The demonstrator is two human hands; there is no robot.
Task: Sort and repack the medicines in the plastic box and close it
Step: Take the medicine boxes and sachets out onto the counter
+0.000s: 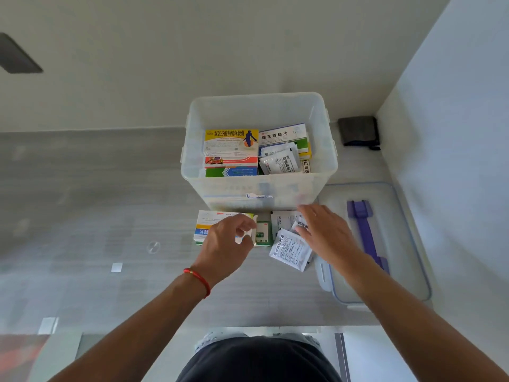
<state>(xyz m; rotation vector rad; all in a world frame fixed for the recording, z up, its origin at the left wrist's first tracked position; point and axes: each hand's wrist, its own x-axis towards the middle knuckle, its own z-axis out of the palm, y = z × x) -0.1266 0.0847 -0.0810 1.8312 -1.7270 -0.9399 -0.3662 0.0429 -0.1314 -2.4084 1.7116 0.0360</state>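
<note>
The translucent plastic box (192, 150) stands open on the counter. Inside it, medicine cartons (231, 142) are stacked on the left and white sachets (279, 161) lie on the right. In front of it lie a white, blue and yellow carton (205, 224), a small green pack (263, 234) and loose sachets (290, 249). My left hand (225, 246) curls over the carton's right end, with its thumb and fingers pinching a small white box (245, 238). My right hand (325, 232) lies flat with its fingers apart, its fingertips on the loose sachets.
The box's lid (399, 244) with a purple handle (363, 230) lies on the counter at the right, against the side wall. A dark pouch (358, 130) sits in the back right corner. The counter's front edge is just below my forearms.
</note>
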